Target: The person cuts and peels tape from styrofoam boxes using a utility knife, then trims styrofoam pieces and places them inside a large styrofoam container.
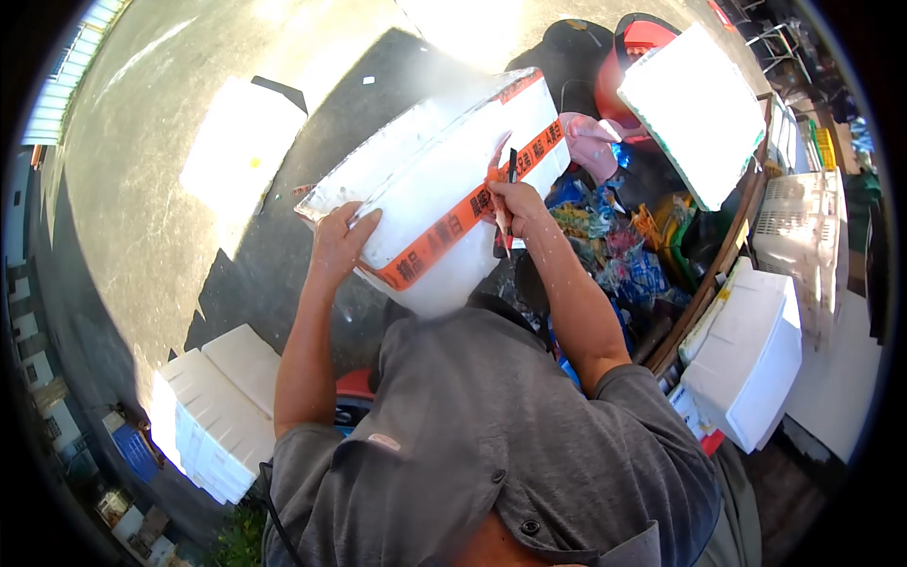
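A white foam box [378, 175] is tilted in front of my body, its open side facing away to the upper left. Orange printed tape [439, 248] runs along its near side. My left hand [342, 244] grips the box's rim at its left corner, with the fingers over the edge. Against the taped side, my right hand [520, 206] is closed on a loose, crumpled end of the tape and a slim black-and-red tool [502, 244]. The tool looks like a cutter, but its kind is not clear.
Other white foam boxes stand at the lower left [227, 387], lower right [746, 350] and upper right [694, 113]. A sunlit white foam piece [241, 142] lies on the concrete floor. Colourful plastic scraps [614, 250] fill the space to my right, beside a red tub [619, 76].
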A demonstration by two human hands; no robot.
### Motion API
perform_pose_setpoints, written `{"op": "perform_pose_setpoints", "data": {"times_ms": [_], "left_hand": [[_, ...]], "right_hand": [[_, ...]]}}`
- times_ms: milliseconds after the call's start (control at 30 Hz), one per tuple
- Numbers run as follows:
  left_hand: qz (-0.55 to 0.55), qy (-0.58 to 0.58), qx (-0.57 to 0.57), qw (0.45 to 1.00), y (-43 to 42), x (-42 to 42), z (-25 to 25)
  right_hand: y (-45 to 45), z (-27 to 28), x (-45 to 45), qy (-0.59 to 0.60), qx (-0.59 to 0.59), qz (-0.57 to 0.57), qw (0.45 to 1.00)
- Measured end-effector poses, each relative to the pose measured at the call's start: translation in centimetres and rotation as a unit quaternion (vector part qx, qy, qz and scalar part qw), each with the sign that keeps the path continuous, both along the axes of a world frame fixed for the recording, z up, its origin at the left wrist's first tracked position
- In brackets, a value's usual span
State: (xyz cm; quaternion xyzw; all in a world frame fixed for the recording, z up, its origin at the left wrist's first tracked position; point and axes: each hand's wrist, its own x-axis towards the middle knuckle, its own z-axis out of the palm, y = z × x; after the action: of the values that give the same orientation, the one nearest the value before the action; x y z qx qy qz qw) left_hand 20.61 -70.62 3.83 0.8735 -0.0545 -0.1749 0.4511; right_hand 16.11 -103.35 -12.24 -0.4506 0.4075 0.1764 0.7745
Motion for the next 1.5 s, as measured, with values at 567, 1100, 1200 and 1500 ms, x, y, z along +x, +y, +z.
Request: {"op": "perform_pose_setpoints", "data": {"times_ms": [567,1100,1200,1500], "left_hand": [[-0.019,0.018,-0.005,1.000,4.7,2.7,-1.7],[-0.037,0.146,-0.047,0.988,8.8,2.7,-1.2],[-0.051,0.163,-0.023,0.985,11.4,3.1,-1.2],[-0.119,-0.062,0.068,0.989,4.0,7.5,-3.4]], "right_hand": [[-17.7,-5.0,-40.6,0.178,-0.603,0.088,0.772],[-16.7,-1.6,-10.0,-0.130,-0.478,0.032,0.868],[-16.5,-5.1,-8.6,-0.155,-0.519,0.123,0.831],[-6.2,4.5,-9.5,-0.057,-0.595,0.261,0.758]]}}
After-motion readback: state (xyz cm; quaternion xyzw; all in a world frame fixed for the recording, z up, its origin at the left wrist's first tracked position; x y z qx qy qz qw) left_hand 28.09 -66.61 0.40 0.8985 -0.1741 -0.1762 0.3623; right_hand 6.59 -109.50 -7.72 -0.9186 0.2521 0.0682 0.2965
